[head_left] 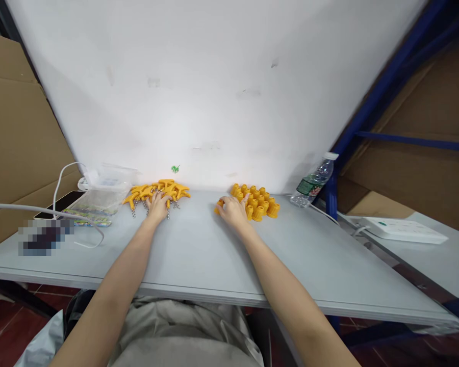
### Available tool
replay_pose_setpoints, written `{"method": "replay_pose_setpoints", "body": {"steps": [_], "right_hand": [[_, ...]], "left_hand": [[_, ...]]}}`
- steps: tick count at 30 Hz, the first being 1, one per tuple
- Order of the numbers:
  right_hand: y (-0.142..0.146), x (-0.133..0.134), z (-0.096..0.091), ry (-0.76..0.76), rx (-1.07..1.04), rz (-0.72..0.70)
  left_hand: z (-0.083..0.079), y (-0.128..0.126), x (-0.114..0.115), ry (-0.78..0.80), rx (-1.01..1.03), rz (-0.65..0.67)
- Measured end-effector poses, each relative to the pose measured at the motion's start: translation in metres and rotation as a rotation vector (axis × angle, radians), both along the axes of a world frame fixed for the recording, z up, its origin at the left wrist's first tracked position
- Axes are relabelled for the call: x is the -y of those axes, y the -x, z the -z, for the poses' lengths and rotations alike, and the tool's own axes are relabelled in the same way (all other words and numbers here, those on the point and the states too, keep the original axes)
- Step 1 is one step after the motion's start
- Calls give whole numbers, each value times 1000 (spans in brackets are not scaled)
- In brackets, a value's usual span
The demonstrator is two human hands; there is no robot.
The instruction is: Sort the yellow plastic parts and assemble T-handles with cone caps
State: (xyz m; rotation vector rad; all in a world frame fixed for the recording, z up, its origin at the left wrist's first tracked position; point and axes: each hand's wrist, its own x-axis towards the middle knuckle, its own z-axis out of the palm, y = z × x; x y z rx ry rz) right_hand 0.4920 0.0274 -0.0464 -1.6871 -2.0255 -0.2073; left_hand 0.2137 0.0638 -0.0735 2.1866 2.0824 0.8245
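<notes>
A pile of yellow star-shaped pieces with small metal chains lies at the back left of the grey table. My left hand rests on this pile, fingers spread flat over it. To the right is a cluster of yellow cup-shaped pieces. At the cluster's left edge, my right hand has its fingers curled around one yellow piece.
A clear plastic bag with small coloured items and a phone with white cables lie at the left. A water bottle lies at the back right. A white power strip sits on the neighbouring table. A white wall stands behind.
</notes>
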Motion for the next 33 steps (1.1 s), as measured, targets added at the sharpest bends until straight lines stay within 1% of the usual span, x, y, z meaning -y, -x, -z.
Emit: {"method": "replay_pose_setpoints", "body": {"steps": [5,12,17,19,23,26,33], "right_hand": [[5,-1,2,51,-2,-30],[11,-9,19,137,-48,-96],[14,-13,28,171,-156,-151],[12,-15,30,155,-186,-193],[7,-21,34,66,-227,-283],[4,-24,37,34,-240,-307],[4,-25,37,-2,-248,-367]], "left_hand": [[-4,-4,4,-15,21,11],[-11,-8,9,-108,13,-27],[-19,-12,14,-163,2,-53],[-22,-14,15,-178,-9,-25],[-23,-20,18,-189,-37,46],[-22,-23,19,-191,-54,89],[-17,-22,16,-205,-60,108]]}}
